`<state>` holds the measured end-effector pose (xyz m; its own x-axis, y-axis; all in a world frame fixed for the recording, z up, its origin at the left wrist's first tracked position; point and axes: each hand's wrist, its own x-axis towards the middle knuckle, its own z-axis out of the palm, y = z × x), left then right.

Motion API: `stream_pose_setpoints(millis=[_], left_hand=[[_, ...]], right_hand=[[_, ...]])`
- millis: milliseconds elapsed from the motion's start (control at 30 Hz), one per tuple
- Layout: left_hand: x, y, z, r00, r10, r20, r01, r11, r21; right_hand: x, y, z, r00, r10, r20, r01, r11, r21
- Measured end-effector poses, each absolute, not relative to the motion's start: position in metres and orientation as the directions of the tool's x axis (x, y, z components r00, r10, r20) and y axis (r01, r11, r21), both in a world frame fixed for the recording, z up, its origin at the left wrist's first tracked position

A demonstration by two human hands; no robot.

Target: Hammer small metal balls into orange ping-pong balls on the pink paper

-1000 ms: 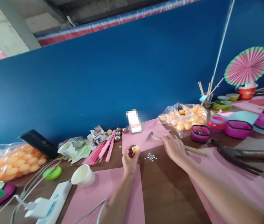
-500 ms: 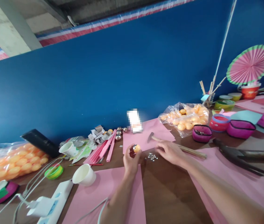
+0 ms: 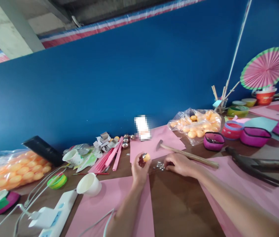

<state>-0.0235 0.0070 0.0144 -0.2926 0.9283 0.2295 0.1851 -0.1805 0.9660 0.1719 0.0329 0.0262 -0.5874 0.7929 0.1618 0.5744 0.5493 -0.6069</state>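
An orange ping-pong ball [image 3: 146, 157], its left side covered with shiny silver pieces, is gripped in the fingertips of my left hand [image 3: 139, 169]. Just to the right, a small pile of silver thumbtacks [image 3: 160, 166] lies on the brown table. My right hand [image 3: 179, 163] is at the pile's right edge, fingers curled and pressed together; what is between them, if anything, is hidden. Behind that hand a wooden-handled hammer [image 3: 189, 154] lies with its head on pink paper [image 3: 154, 144].
Clear bags of orange balls stand at left [image 3: 18, 169] and back right [image 3: 198, 126]. Several silver-covered balls [image 3: 125, 141] sit by pink strips [image 3: 112, 156]. A paper cup [image 3: 88, 185], power strip [image 3: 62, 210], purple containers [image 3: 213, 141] and larger claw hammer [image 3: 255, 164] surround the hands.
My right hand has moved slightly left and down to the thumbtacks, its fingers curling in. My left hand still holds the ball, turned slightly.
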Motion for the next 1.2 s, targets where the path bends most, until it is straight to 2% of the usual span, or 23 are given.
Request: stream_pose_setpoints(millis=[233, 567, 667, 833, 1200], left_hand=[[-0.025, 0.010, 0.006, -0.236, 0.935, 0.264, 0.206, -0.217, 0.954], [-0.023, 0.007, 0.006, -0.200, 0.942, 0.269, 0.200, -0.230, 0.952], [-0.020, 0.005, 0.010, -0.180, 0.942, 0.284, 0.213, -0.245, 0.946], [-0.017, 0.002, 0.013, -0.160, 0.938, 0.308, 0.258, -0.262, 0.930], [-0.014, -0.001, 0.013, -0.092, 0.925, 0.368, 0.331, -0.320, 0.888]], right_hand=[[0.164, 0.028, 0.035, -0.487, 0.822, 0.295, 0.438, 0.523, -0.731], [0.150, 0.023, 0.031, -0.410, 0.882, 0.233, 0.190, 0.332, -0.924], [0.149, 0.023, 0.029, -0.382, 0.900, 0.210, 0.162, 0.289, -0.944], [0.145, 0.023, 0.027, -0.327, 0.934, 0.144, 0.011, 0.157, -0.988], [0.139, 0.018, 0.031, -0.289, 0.934, 0.211, -0.005, 0.219, -0.976]])
